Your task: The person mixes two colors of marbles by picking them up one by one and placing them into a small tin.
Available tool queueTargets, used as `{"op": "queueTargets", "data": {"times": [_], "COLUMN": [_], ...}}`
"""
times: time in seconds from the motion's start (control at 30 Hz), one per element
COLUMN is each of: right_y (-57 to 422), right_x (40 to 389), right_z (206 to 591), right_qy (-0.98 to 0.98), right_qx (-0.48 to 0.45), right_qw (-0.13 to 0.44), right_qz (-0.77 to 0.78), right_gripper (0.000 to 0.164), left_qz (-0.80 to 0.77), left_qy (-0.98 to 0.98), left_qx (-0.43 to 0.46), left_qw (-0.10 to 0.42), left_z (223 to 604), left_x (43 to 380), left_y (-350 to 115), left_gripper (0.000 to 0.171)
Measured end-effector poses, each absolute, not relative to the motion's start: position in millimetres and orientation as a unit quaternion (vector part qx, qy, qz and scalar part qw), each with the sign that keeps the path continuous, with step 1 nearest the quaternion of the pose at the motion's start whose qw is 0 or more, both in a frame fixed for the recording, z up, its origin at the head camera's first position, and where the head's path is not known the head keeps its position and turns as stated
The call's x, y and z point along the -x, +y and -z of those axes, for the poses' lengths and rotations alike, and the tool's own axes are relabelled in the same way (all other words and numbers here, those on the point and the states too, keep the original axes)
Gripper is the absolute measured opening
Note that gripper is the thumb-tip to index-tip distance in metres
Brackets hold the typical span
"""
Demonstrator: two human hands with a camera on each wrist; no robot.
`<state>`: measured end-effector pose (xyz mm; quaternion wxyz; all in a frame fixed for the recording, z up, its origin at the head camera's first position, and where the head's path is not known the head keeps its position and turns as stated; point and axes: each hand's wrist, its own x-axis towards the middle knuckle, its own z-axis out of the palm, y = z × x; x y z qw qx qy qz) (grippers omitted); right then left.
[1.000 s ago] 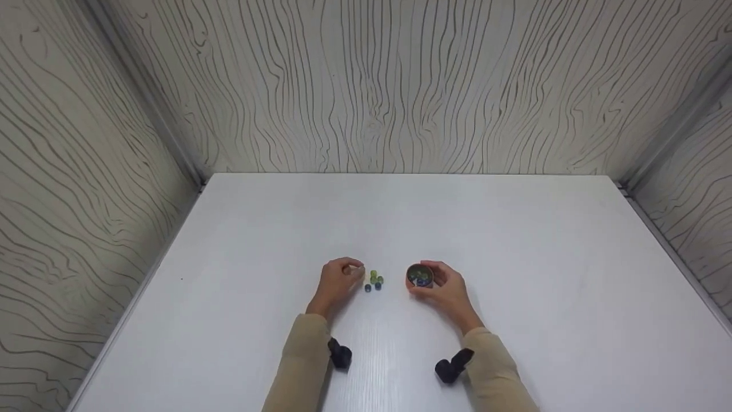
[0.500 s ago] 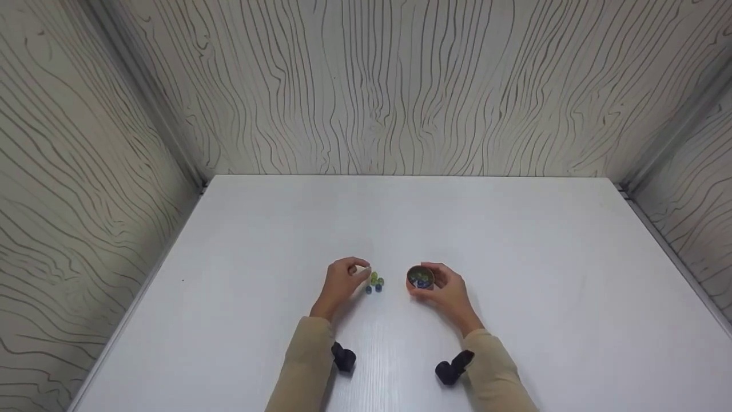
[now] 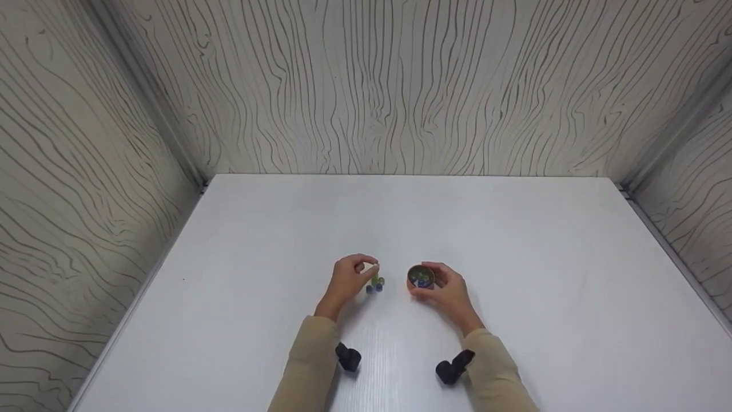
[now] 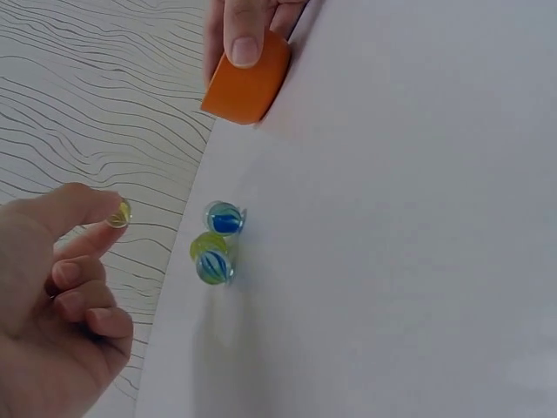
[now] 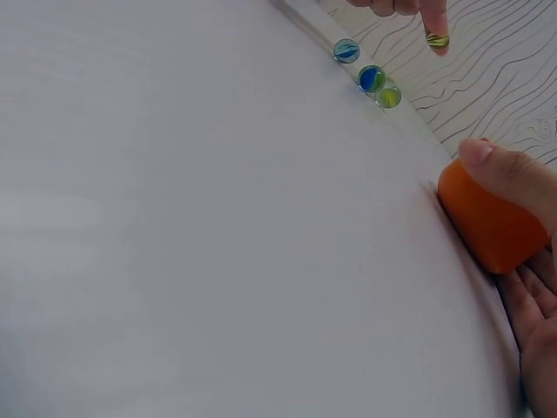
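Observation:
My left hand (image 3: 347, 279) pinches a clear glass marble with yellow streaks (image 4: 122, 213) at its fingertips. It hovers just over a small cluster of marbles. In the left wrist view, loose marbles stand close together on the table: a blue one (image 4: 224, 219), a blue-and-white one (image 4: 213, 266) and a yellow-green one (image 4: 205, 246) partly behind it. My right hand (image 3: 449, 289) grips a small orange cup (image 5: 487, 218), thumb on one side and fingers on the other. The cup stands upright on the table, with several blue and green marbles inside in the head view.
The white table (image 3: 514, 229) carries the marbles and cup. Walls with a wood-grain pattern (image 3: 372, 86) rise behind and at both sides. A black wrist camera (image 3: 349, 359) is worn on each sleeved forearm.
My left hand has moved right and slightly away from me, its fingertips now over the marbles and closer to the cup. The right hand keeps its hold on the cup.

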<state>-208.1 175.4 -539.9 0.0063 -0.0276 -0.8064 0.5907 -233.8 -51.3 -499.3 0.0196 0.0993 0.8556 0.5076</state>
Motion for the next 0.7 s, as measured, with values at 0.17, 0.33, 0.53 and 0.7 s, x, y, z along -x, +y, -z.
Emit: {"op": "queueTargets", "data": {"times": [0.17,0.33,0.53,0.7], "right_y": [175.7,175.2,175.1,176.1], "right_x": [208.3,207.5,207.1,209.2], "right_z": [540.1,538.6,538.1,539.3], "right_qy": [-0.807,-0.805,-0.806,-0.805], "right_qx": [0.028,0.029,0.02,0.024], "right_qw": [0.006,0.002,0.006,-0.001], "right_qz": [-0.589,-0.593,-0.592,-0.592], "right_gripper": [0.063,0.064,0.064,0.063], "left_qz": [-0.502,-0.503,-0.502,-0.499], "left_qy": [0.858,0.859,0.859,0.859], "left_qx": [-0.105,-0.098,-0.1,-0.114], "left_qw": [0.018,0.025,0.03,0.024], "left_z": [494.7,492.1,490.2,488.4], "left_x": [232.2,232.3,229.7,228.4], "left_y": [-46.5,-42.5,-39.0,-35.1], "left_gripper": [0.018,0.017,0.018,0.017]}}
